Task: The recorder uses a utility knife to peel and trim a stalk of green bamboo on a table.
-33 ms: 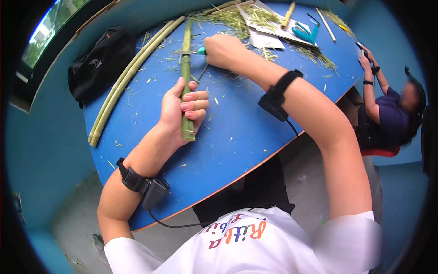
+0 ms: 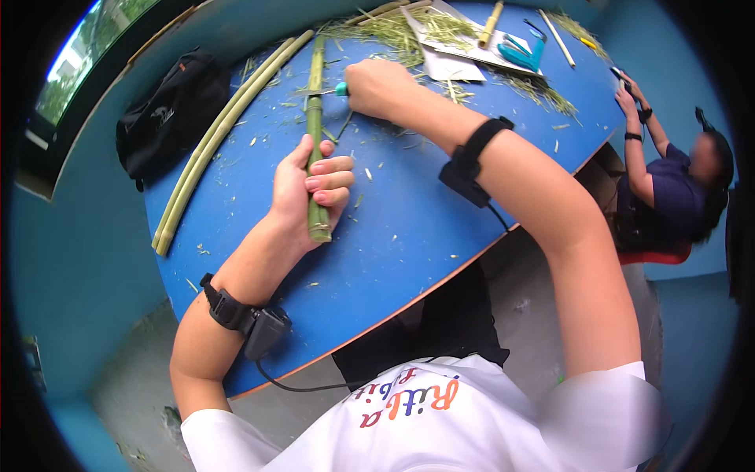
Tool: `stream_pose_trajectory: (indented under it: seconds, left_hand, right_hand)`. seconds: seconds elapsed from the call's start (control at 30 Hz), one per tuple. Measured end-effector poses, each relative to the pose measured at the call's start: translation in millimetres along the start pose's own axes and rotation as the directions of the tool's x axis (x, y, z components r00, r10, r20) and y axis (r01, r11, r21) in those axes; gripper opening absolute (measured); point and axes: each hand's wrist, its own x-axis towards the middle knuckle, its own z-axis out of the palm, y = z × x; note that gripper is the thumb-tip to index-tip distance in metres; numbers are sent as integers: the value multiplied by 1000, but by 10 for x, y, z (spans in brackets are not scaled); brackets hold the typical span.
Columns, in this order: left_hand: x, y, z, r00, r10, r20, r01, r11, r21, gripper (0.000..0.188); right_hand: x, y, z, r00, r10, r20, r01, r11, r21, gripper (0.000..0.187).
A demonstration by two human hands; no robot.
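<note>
My left hand (image 2: 314,185) is wrapped around the lower part of a green bamboo stalk (image 2: 314,118), which points away from me over the blue table. The cut near end of the stalk sticks out below my fingers. My right hand (image 2: 379,88) is closed in a fist around the teal handle of a knife (image 2: 340,90). Its thin blade lies crosswise against the stalk, above my left hand. Beyond the blade, the stalk looks paler and scraped. Most of the handle is hidden inside my right fist.
Two long pale bamboo poles (image 2: 212,149) lie left of the stalk, beside a black bag (image 2: 169,118). Shavings (image 2: 385,39), white sheets (image 2: 454,71), a short bamboo piece (image 2: 491,23) and a teal tool (image 2: 521,53) lie at the back. A person (image 2: 668,181) sits at the right.
The whole scene sits slightly farther left in the picture. Both hands keep the same holds, and the knife still lies across the stalk.
</note>
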Motion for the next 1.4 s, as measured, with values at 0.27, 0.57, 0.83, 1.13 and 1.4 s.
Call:
stream_pose_trajectory:
  seconds: [0.27,0.57,0.83,1.13,1.4]
  left_hand:
    - [-2,64,2,998,51,-33,-49,998,49,31]
    - [-141,-142,9,991,95,-96,-82,988,128,31]
    - [-86,-109,-8,990,73,-121,-62,994,93,32]
    - [-13,-99,27,987,110,-121,-82,973,215,27]
    - [-61,-126,29,984,101,-144,-61,964,259,27]
  right_hand:
    - [249,-79,65,997,75,-4,-75,997,-11,21]
    - [552,32,91,987,153,-44,-155,987,-48,22]
    - [612,94,128,981,186,-60,-189,981,-42,23]
    - [681,279,11,985,119,121,-138,977,161,26]
    - [318,514,-227,991,100,-91,-43,872,487,34]
